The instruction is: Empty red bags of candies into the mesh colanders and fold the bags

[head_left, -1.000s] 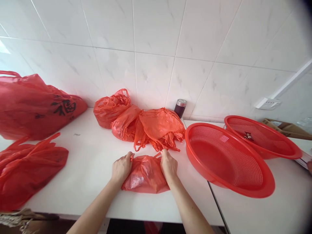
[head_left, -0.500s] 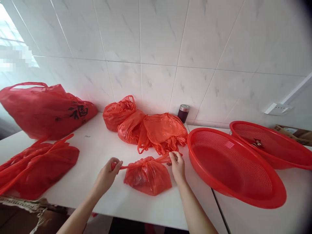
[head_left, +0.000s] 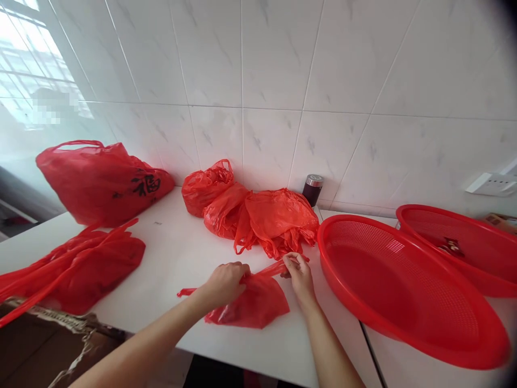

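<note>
White tiled wall (head_left: 274,64) is noted behind a white table (head_left: 169,237), on which the front colander (head_left: 375,291) is taken as the reference point. Just left of the front colander, a small red bag (head_left: 258,307) is found resting on the table; its contents cannot be identified. Its neck is gripped by the left hand (head_left: 226,283), closed over the gathered plastic, with the fingertips partly hidden. One handle (head_left: 274,268) is pinched by the right hand (head_left: 299,275) and drawn toward the front colander, apparently so that the neck is bunched tightly. The loose handle end (head_left: 184,292) is pointed away from the front colander.

Behind and left of the front colander, a heap of red bags (head_left: 278,213) and a dark flask (head_left: 312,189) are set near the wall, presumably to be out of the hands' way. Well left of the front colander, a large red bag (head_left: 109,186) is stood upright, seemingly supported by its own full load. Behind and right of it, the rear colander (head_left: 480,234) is placed.
</note>
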A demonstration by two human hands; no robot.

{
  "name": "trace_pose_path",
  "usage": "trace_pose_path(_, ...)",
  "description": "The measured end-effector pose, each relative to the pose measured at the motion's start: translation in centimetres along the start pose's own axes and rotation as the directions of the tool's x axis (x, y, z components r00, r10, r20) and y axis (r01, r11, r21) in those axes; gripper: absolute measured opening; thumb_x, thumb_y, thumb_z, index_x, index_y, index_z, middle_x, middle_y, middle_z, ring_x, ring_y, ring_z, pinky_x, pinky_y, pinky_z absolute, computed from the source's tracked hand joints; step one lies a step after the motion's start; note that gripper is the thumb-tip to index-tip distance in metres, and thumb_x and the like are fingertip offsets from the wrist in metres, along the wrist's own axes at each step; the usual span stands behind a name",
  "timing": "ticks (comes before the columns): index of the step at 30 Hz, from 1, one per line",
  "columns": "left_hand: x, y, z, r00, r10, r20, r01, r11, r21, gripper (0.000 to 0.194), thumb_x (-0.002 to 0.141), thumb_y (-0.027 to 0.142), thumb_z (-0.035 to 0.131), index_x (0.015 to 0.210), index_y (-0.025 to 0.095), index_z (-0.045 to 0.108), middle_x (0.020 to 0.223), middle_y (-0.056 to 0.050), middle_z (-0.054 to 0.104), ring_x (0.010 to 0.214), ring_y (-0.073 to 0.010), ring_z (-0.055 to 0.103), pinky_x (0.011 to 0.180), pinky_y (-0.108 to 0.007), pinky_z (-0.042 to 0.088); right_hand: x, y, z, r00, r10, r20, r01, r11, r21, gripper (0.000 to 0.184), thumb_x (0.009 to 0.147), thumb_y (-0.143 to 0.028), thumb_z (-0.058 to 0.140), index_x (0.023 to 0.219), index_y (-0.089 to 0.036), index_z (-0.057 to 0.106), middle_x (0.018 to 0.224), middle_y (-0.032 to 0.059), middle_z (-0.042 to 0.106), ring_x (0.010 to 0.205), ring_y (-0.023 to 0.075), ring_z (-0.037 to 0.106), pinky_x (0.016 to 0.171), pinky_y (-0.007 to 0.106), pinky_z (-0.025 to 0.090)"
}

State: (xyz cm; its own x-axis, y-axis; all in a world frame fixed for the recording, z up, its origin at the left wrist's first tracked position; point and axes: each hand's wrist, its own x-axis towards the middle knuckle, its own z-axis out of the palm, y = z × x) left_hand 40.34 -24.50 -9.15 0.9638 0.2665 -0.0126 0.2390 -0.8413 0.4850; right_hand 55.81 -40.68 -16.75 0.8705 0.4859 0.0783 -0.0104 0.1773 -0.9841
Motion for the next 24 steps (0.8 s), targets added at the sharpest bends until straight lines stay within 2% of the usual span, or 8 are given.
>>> trace_pose_path(2,-0.6,-0.6,-2.5,0.999,-0.037,0.014,0.038,0.997,-0.067,0.016,0.068,0.015,0.05,0.076,0.022,0.062,0.079,-0.002,0.065,0.072,-0.0206,0.059,0.067,-0.032,0.044,0.2,0.1,-0.1,1.0,0.006,-0.005,-0.006,1.0,0.005,0.035,0.078,-0.052,0.066,0.087,-0.02,0.057,0.06,-0.0043,0.055,0.054,0.0116,0.056,0.054,0.023,0.046)
trace_pose_path(6,-3.1,-2.1,-6.9,0.984,-0.167,-0.059,0.148,0.958,-0.247,0.014,0.08,0.025,0.044,0.087,0.022,0.056,0.084,0.0,0.062,0.077,-0.0187,0.055,0.069,-0.031,0.045,0.4,0.3,-0.2,0.999,0.022,-0.024,-0.023,1.0,-0.004,0.035,0.082,-0.054,0.061,0.083,-0.02,0.055,0.058,-0.0047,0.051,0.055,0.0115,0.053,0.054,0.023,0.045)
trace_pose_path(10,-5.2,-4.1,-9.0,0.957,-0.286,-0.055,0.231,0.859,-0.457,0.033,0.085,0.047,0.043,0.1,0.021,0.056,0.092,-0.003,0.066,0.083,-0.0207,0.062,0.072,-0.032,0.051,0.3,0.5,-0.2,0.999,0.035,0.007,-0.035,0.999,-0.035,0.033,0.081,-0.052,0.063,0.08,-0.02,0.056,0.06,-0.0037,0.052,0.056,0.0118,0.051,0.055,0.024,0.044)
trace_pose_path(14,-6.5,-6.6,-10.8,0.914,-0.401,-0.054,0.307,0.773,-0.555,0.043,0.085,0.055,0.043,0.107,0.02,0.053,0.092,-0.005,0.068,0.082,-0.0226,0.067,0.071,-0.033,0.054,0.3,0.8,-0.1,0.999,0.031,0.014,-0.03,0.998,-0.06,0.033,0.081,-0.053,0.062,0.079,-0.02,0.056,0.059,-0.0041,0.051,0.056,0.0121,0.051,0.055,0.024,0.043)
trace_pose_path(17,-7.5,-8.8,-12.3,0.89,-0.456,-0.024,0.383,0.774,-0.504,0.041,0.075,0.051,0.062,0.098,0.018,0.058,0.082,-0.004,0.07,0.076,-0.0254,0.068,0.065,-0.033,0.054,0.4,0.8,0.0,0.999,0.028,0.017,-0.026,0.996,-0.089,0.033,0.082,-0.053,0.061,0.079,-0.02,0.056,0.059,-0.0043,0.05,0.057,0.0124,0.051,0.055,0.024,0.043)
trace_pose_path(20,-8.5,-11.7,-13.7,0.851,-0.521,-0.066,0.463,0.804,-0.374,0.039,0.066,0.044,0.07,0.09,0.015,0.06,0.076,-0.004,0.07,0.074,-0.0271,0.067,0.063,-0.033,0.053,0.3,0.8,-0.1,0.999,0.027,0.029,-0.024,0.993,-0.116,0.034,0.082,-0.054,0.061,0.081,-0.02,0.056,0.059,-0.0039,0.051,0.057,0.013,0.052,0.057,0.025,0.045)
trace_pose_path(22,-9.2,-13.7,-14.6,0.821,-0.554,-0.136,0.509,0.819,-0.265,0.045,0.061,0.039,0.073,0.095,0.012,0.061,0.083,-0.005,0.071,0.082,-0.0291,0.066,0.071,-0.033,0.052,0.3,0.8,-0.1,0.999,0.027,0.037,-0.022,0.991,-0.13,0.035,0.082,-0.054,0.061,0.082,-0.02,0.057,0.06,-0.0033,0.052,0.058,0.0136,0.052,0.058,0.026,0.045)
trace_pose_path(24,-9.9,-15.3,-15.5,0.795,-0.565,-0.221,0.543,0.825,-0.153,0.057,0.06,0.032,0.071,0.11,0.009,0.058,0.096,-0.006,0.071,0.095,-0.0303,0.063,0.083,-0.033,0.048,0.3,0.8,-0.1,0.999,0.026,0.038,-0.02,0.989,-0.144,0.035,0.082,-0.055,0.061,0.083,-0.02,0.057,0.06,-0.0031,0.052,0.058,0.0138,0.052,0.058,0.026,0.045)
